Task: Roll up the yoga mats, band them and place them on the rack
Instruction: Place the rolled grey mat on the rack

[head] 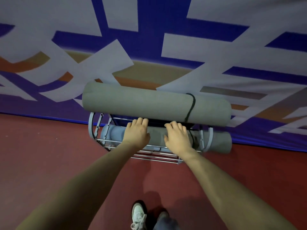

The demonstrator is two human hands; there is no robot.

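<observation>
Just beyond both grips: top rolled mat (156,106) on the upper tier of the rack (207,138), long axis running left-right, square to both forearms. Black band (191,107) wraps it well to the right of the right hand; no band visible at the left end.

Left hand (137,131) and right hand (177,137) sit at the mat's near lower edge, fingers straight-ish, tips touching or tucked just under it. Neither grip curls round the roll — both open, pushing or steadying, not holding. Exact contact is hidden by the roll's underside.

Left hand is near mat centre, right hand between centre and band. So the left half of the roll is unsupported by either grip.

Below the grips: second rolled mat (214,141) on the lower tier, same axis, its right end sticking out past the frame; a blue-grey roll (113,132) to the left of the left hand.

Judgement: mat is on the rack, likely final seating push away from the body. Risk: uneven push skews the roll.
</observation>
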